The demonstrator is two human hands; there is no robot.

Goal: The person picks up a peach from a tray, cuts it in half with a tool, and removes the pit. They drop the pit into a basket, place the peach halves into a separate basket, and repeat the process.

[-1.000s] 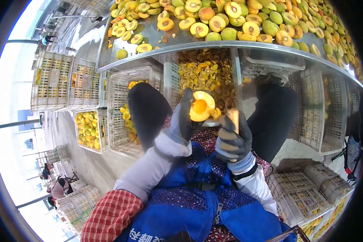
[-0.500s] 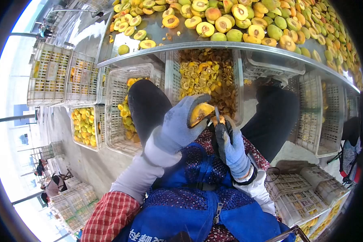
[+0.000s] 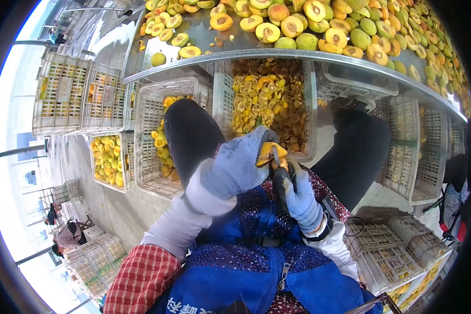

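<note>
My left hand, in a grey-blue glove, is wrapped round a yellow-orange fruit half above my lap. Close against the fruit on its right, my right hand is closed on a small knife, its blade touching the fruit. That glove has dark and orange-stained fingertips. Just beyond both hands lies a crate of yellow and brown fruit pieces. The metal table above it bears many whole and halved green, yellow and orange fruits.
Left of my knee stands a white crate with yellow fruit inside, and a smaller full crate beside it. Stacked crates rise at the far left. More crates stand at the lower right. A person is at the lower left.
My left hand and the fruit have moved right, closer to my right hand. The blade now lies against the fruit, where before it stood just beside it.
</note>
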